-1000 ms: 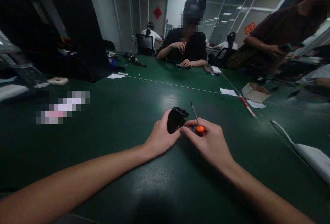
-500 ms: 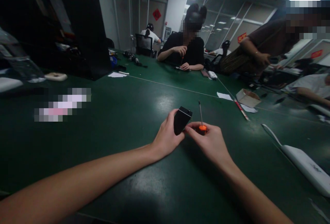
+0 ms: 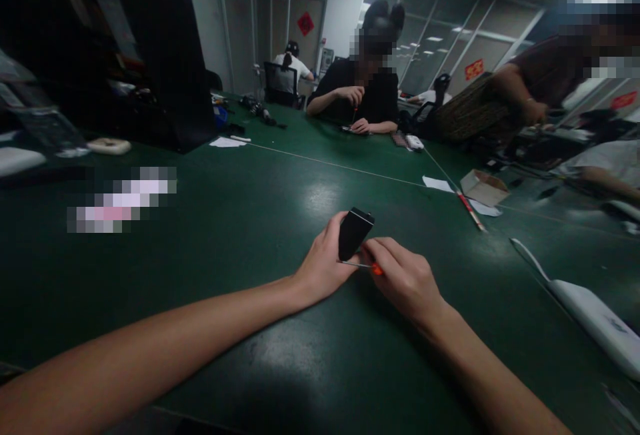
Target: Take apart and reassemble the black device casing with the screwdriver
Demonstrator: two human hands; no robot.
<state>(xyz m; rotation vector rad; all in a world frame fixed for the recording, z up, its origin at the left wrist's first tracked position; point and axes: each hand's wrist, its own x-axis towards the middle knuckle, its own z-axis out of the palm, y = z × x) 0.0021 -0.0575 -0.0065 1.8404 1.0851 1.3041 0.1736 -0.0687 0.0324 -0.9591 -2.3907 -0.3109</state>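
My left hand is wrapped round a small black box-shaped device, held tilted above the green table. A thin pale line crosses the device near its upper end, and a small knob sticks up at that end. In my closed right hand is a screwdriver with an orange handle. Its thin metal shaft points left, across the lower end of the device and close to my left thumb. Whether the tip touches the device I cannot tell. My fingers hide most of the handle.
A white power bank with a cable lies at the right. Beyond are an open cardboard box, a red-and-white stick and paper. A co-worker sits opposite with a tool. A dark panel stands at the left.
The screwdriver has swung from pointing up and away to pointing left at the device's lower end. My right hand has turned over with it; the left hand holds almost still.
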